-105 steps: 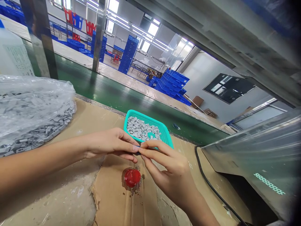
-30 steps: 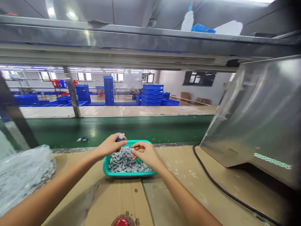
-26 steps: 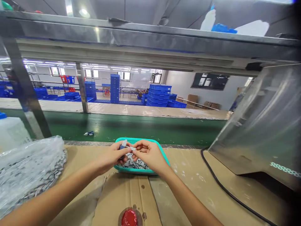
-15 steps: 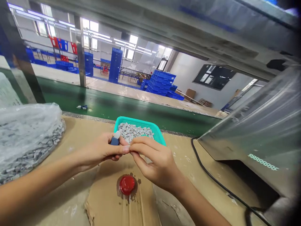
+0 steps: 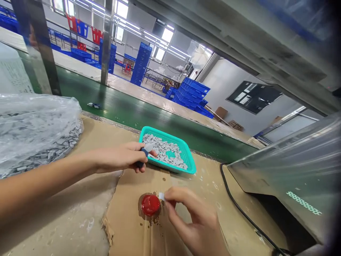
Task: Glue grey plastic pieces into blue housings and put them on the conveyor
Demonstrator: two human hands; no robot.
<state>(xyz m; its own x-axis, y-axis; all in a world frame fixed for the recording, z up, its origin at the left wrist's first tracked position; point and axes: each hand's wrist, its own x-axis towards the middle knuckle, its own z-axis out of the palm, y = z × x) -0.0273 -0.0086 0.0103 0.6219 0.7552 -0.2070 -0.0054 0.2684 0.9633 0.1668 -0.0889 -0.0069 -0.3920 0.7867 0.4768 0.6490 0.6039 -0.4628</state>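
We see a green belt (image 5: 125, 108) slanting across the middle of the frame, with a metal housing (image 5: 301, 170) at the right. At the left edge, we find a clear plastic bag (image 5: 39, 124) of gray parts. Near the center sits a teal basket (image 5: 190, 160) holding many small pale parts. At the lower right, we see the right hand (image 5: 197, 217), its thumb and forefinger nearly closed in a pinch; left of center, the left hand (image 5: 135, 156) curls its fingers beside the basket. Below them, a red container (image 5: 150, 205) stands on wet cardboard (image 5: 130, 231). We see a dark blue piece (image 5: 141, 158) with a pale tip gripped in the left hand. Smallest, a pale piece (image 5: 161, 196) pinched in the right hand is at the container's upper right; we cannot tell whether they touch.
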